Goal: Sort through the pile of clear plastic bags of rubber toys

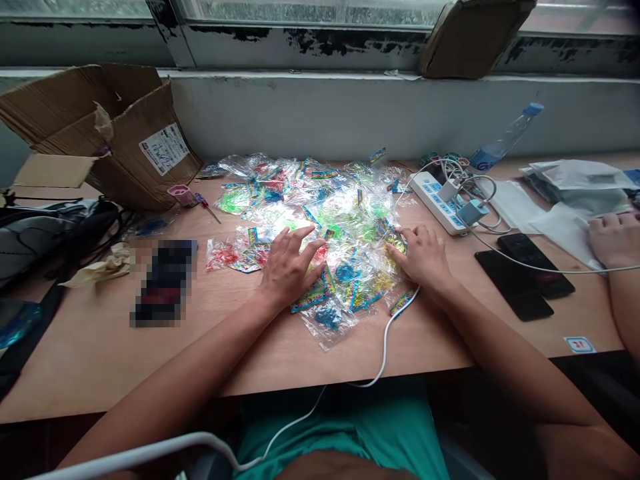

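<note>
A heap of small clear plastic packets [320, 213] with coloured toys and printed header cards is spread over the middle of the wooden table [150, 353]. My left hand [290, 267] lies flat on the near left side of the heap, fingers spread. Pressing on packets at the heap's near right side is my right hand [423, 257], with its fingers bent slightly downward. Neither hand has lifted anything. A white cable [385, 340] runs from under my right wrist over the table's front edge.
A torn cardboard box [100, 133] stands at the back left, with a small screwdriver [207, 205] beside it. A white power strip [440, 200], two dark phones [525, 273], a water bottle [505, 140] and white bags lie at the right. Another person's hand [615, 237] rests at the far right.
</note>
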`<state>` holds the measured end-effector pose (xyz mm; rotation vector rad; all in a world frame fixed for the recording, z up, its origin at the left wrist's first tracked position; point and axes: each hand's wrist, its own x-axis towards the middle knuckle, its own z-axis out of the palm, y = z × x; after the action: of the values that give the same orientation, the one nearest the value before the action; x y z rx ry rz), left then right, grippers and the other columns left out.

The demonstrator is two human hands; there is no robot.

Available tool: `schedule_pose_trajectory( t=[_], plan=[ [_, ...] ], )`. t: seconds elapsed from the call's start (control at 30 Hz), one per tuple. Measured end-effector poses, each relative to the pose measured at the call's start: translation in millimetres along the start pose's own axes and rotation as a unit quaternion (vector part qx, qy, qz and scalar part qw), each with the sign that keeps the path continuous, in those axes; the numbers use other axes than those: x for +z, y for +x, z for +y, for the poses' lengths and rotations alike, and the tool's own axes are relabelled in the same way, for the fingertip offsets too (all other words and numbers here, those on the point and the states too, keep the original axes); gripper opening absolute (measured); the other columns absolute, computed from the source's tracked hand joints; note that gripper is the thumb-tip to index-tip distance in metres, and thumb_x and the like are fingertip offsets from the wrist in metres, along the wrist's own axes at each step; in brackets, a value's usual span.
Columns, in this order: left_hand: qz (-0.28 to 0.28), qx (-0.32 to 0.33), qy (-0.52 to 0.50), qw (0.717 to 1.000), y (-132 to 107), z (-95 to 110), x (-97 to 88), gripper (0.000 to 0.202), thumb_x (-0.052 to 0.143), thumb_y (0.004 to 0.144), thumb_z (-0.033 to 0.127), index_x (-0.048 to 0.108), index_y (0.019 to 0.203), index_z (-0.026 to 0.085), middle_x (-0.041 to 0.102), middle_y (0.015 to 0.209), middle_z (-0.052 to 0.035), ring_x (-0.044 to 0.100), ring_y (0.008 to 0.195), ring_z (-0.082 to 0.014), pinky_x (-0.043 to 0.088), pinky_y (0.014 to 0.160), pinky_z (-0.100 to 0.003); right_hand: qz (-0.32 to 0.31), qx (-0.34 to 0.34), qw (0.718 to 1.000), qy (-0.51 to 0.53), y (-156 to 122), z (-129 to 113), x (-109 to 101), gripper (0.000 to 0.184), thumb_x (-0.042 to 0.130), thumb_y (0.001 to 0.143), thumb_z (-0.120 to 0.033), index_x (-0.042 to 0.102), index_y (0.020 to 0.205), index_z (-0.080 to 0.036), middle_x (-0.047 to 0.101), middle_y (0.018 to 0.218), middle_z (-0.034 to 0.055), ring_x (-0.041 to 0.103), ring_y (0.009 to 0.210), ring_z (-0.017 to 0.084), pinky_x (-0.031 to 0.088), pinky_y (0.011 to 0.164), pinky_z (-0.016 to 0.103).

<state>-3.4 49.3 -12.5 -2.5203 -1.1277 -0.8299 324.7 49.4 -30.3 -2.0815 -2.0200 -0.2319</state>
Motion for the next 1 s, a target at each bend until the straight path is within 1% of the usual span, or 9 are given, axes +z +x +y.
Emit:
schedule_pose_trajectory(
  t=[0.23,0.37,0.47,0.6,0.73,0.8,0.87,0.93,1.0],
  plan=[
    [-0.012,0.006,-0.018,1.000,0.0,1.5,-0.3,0.037,0.062,0.102,0.039,0.065,0.135,0.022,0.058,0.151,-0.0140,0.056,0.138,-0.0313,0.041,0.123,-0.055,0.003,-0.019,0.999,0.044,5.2,6.9,4.9,0.046,0.057,0.101,-0.050,0.066,0.133,-0.018,0.066,0.118,0.0177,0.061,0.114,0.037,0.049,0.091,0.045],
    [-0.073,0.034,-0.057,0.995,1.3,1.8,0.1,0.036,0.058,0.105,0.039,0.066,0.136,0.022,0.063,0.148,-0.0116,0.059,0.136,-0.0290,0.046,0.118,-0.051,0.009,-0.019,0.994,0.103,7.1,9.1,6.2,0.041,0.060,0.100,-0.040,0.066,0.133,-0.017,0.070,0.118,0.0160,0.064,0.110,0.034,0.051,0.093,0.045],
    [-0.108,0.036,-0.078,0.990,2.4,1.8,0.6,0.031,0.056,0.106,0.038,0.069,0.130,0.023,0.069,0.141,-0.0089,0.061,0.134,-0.0275,0.048,0.116,-0.051,0.012,-0.021,0.991,0.134,8.7,9.1,4.6,0.038,0.060,0.098,-0.029,0.067,0.134,-0.017,0.072,0.117,0.0145,0.066,0.108,0.032,0.051,0.095,0.045],
    [-0.104,0.022,-0.084,0.991,4.0,0.8,-1.1,0.030,0.058,0.105,0.037,0.070,0.129,0.023,0.068,0.142,-0.0105,0.061,0.133,-0.0291,0.047,0.118,-0.054,0.023,-0.021,0.987,0.158,10.8,7.6,0.2,0.038,0.058,0.096,-0.020,0.070,0.132,-0.019,0.072,0.115,0.0134,0.068,0.108,0.030,0.052,0.098,0.044],
    [-0.077,0.033,-0.072,0.994,4.8,2.6,-7.1,0.042,0.061,0.102,0.040,0.061,0.141,0.024,0.060,0.150,-0.0134,0.056,0.140,-0.0315,0.044,0.121,-0.055,0.058,-0.021,0.976,0.210,12.5,7.0,-3.2,0.035,0.058,0.096,-0.020,0.073,0.129,-0.018,0.072,0.109,0.0125,0.070,0.098,0.027,0.054,0.091,0.040],
    [-0.069,0.058,-0.067,0.994,3.9,6.2,-10.3,0.050,0.062,0.102,0.044,0.056,0.147,0.024,0.055,0.156,-0.0140,0.050,0.146,-0.0323,0.039,0.125,-0.055,0.100,-0.025,0.963,0.250,12.8,7.0,-4.8,0.032,0.060,0.097,-0.024,0.073,0.126,-0.018,0.073,0.108,0.0113,0.071,0.094,0.025,0.056,0.088,0.038],
    [-0.084,0.116,-0.083,0.986,2.1,11.0,-11.6,0.063,0.063,0.099,0.055,0.050,0.154,0.026,0.048,0.163,-0.0140,0.043,0.153,-0.0335,0.033,0.128,-0.056,0.154,-0.026,0.947,0.282,12.5,6.5,-7.3,0.030,0.062,0.099,-0.030,0.073,0.124,-0.019,0.073,0.105,0.0099,0.071,0.092,0.024,0.057,0.087,0.038],
    [-0.132,0.194,-0.111,0.966,0.0,15.4,-10.0,0.077,0.061,0.095,0.068,0.044,0.159,0.029,0.039,0.169,-0.0129,0.036,0.157,-0.0346,0.027,0.131,-0.056,0.201,-0.025,0.931,0.304,11.2,5.3,-10.8,0.029,0.064,0.099,-0.037,0.073,0.122,-0.021,0.074,0.101,0.0084,0.070,0.089,0.023,0.059,0.086,0.039],
    [-0.187,0.228,-0.125,0.947,-1.5,18.3,-6.4,0.083,0.057,0.093,0.076,0.041,0.161,0.031,0.034,0.173,-0.0116,0.032,0.160,-0.0347,0.024,0.131,-0.056,0.240,-0.024,0.916,0.322,8.7,3.0,-14.6,0.028,0.065,0.099,-0.041,0.074,0.118,-0.023,0.076,0.101,0.0077,0.071,0.087,0.023,0.060,0.085,0.041]
  ],
)
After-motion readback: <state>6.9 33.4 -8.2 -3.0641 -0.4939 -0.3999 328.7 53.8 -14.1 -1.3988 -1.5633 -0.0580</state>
